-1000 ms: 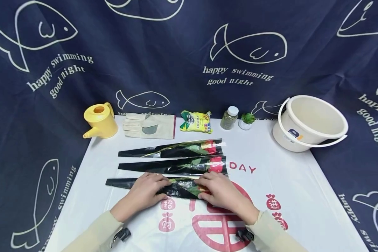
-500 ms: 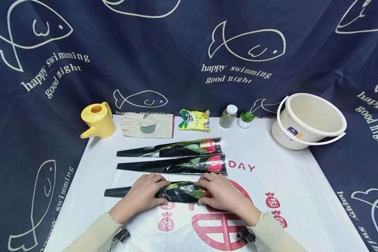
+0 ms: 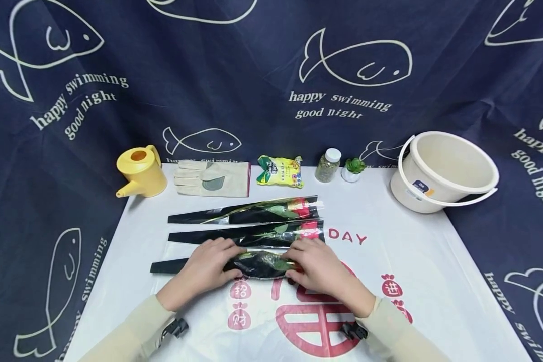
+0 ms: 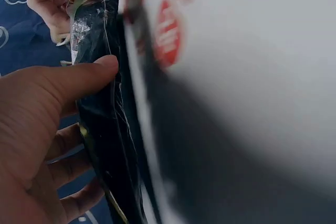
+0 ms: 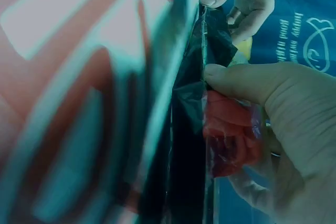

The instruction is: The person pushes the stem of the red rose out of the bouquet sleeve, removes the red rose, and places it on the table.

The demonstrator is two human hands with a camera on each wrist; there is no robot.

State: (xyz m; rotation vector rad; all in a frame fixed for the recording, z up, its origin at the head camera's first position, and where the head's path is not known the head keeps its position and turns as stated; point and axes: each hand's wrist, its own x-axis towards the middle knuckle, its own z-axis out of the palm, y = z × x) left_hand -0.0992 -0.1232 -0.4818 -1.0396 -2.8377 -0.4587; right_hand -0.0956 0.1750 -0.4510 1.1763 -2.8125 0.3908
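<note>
A single red rose in black and clear wrapping [image 3: 262, 265] lies crosswise in front of the person, narrow stem end to the left. The left hand [image 3: 208, 264] grips its middle, thumb on the near side and fingers on the far side. Near the bloom end, the right hand [image 3: 319, 264] holds it the same way and covers the flower in the head view. The red bloom [image 5: 231, 135] shows through the film in the right wrist view. Just beyond lie two similar wrapped roses, the middle one [image 3: 235, 236] and the far one [image 3: 244, 212], roughly parallel.
Along the back stand a yellow watering can [image 3: 142, 173], work gloves [image 3: 212, 179], a yellow-green packet [image 3: 279, 172], a lidded jar [image 3: 328, 166] and a small potted plant [image 3: 354, 170]. A cream bucket [image 3: 416, 188] with its handle down is at back right. A dark fish-print curtain [image 3: 271, 100] surrounds the table.
Both hands first drew the near wrapped rose toward the body, then shifted it slightly back toward the other two. The grip stays on it, and the other roses keep their places.
</note>
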